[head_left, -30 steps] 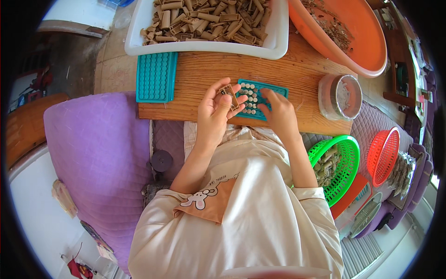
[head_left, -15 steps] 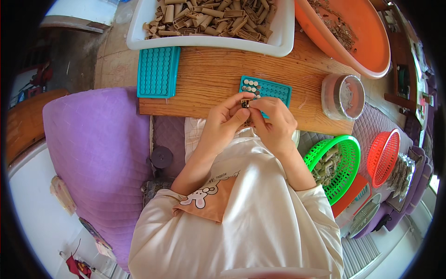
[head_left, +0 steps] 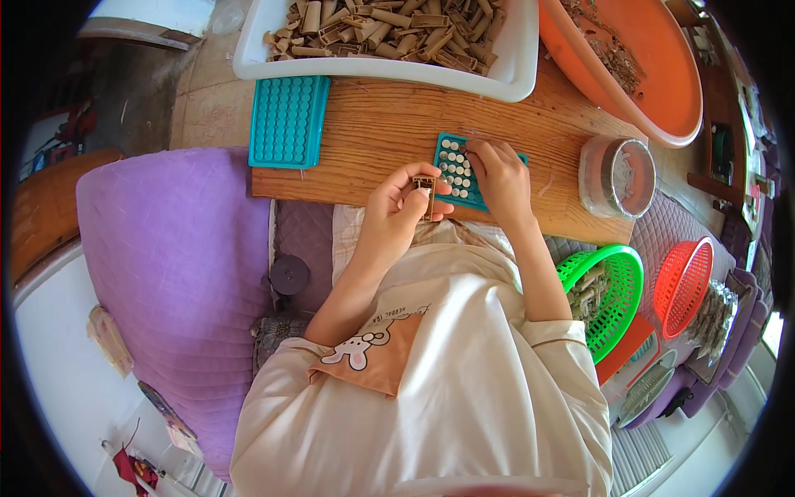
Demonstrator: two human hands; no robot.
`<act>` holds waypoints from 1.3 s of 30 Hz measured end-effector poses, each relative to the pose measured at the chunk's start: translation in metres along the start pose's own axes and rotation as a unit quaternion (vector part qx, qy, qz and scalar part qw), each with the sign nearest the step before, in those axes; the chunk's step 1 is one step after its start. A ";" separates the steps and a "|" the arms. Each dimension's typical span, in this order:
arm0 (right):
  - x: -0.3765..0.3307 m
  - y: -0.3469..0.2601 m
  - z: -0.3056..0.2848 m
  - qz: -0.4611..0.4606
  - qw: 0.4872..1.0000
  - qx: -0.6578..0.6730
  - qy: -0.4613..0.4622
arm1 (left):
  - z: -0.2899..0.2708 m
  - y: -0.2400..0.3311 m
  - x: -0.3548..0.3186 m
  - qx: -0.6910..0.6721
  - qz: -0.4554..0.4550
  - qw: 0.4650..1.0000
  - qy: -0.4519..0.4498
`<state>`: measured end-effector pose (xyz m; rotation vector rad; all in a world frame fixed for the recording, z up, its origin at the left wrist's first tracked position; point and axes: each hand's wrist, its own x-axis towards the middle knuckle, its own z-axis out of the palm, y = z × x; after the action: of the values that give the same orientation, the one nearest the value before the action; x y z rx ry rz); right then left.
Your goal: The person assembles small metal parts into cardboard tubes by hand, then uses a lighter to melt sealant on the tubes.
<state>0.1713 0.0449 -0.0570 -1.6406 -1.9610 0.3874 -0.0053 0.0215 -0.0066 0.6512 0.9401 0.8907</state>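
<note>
My left hand (head_left: 391, 214) grips a small brown plastic casing (head_left: 428, 207), held upright with its hollow side showing, just off the table's near edge. Inside the casing is a pale part too small to name. To the right, my right hand (head_left: 505, 184) is over a teal tray (head_left: 475, 203) with round pockets. Its thumb and fingers are pinched together at the tray's far part; whatever is between them is hidden. Several small white discs (head_left: 455, 169) sit in rows in the tray's left part. My right hand covers much of the rest of it.
Across the wooden table (head_left: 377, 132) stand a white bin (head_left: 385, 69) of brown casings, a stacked teal tray (head_left: 286, 124) and a clear round tub (head_left: 602, 178). An orange basin (head_left: 662, 99) is at far right. Green (head_left: 633, 290) and red (head_left: 684, 286) baskets stand beside me.
My right hand has left the casing and moved right and forward to the tray. My left hand still holds the casing, now turned to show its hollow side. The view has shifted slightly.
</note>
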 end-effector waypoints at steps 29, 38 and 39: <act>-0.009 -0.009 0.003 0.050 0.998 0.032 0.027 | -0.009 -0.015 -0.004 -0.013 -0.046 0.999 -0.020; -0.018 -0.054 -0.032 0.087 0.967 0.230 0.061 | -0.003 -0.008 -0.010 -0.001 -0.062 0.997 -0.042; -0.023 -0.058 -0.031 0.086 0.968 0.229 0.063 | 0.000 -0.008 -0.010 -0.001 -0.061 0.997 -0.044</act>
<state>0.1443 0.0067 -0.0052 -1.4888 -1.4987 0.7245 -0.0056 0.0092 -0.0088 0.6200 0.8908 0.7493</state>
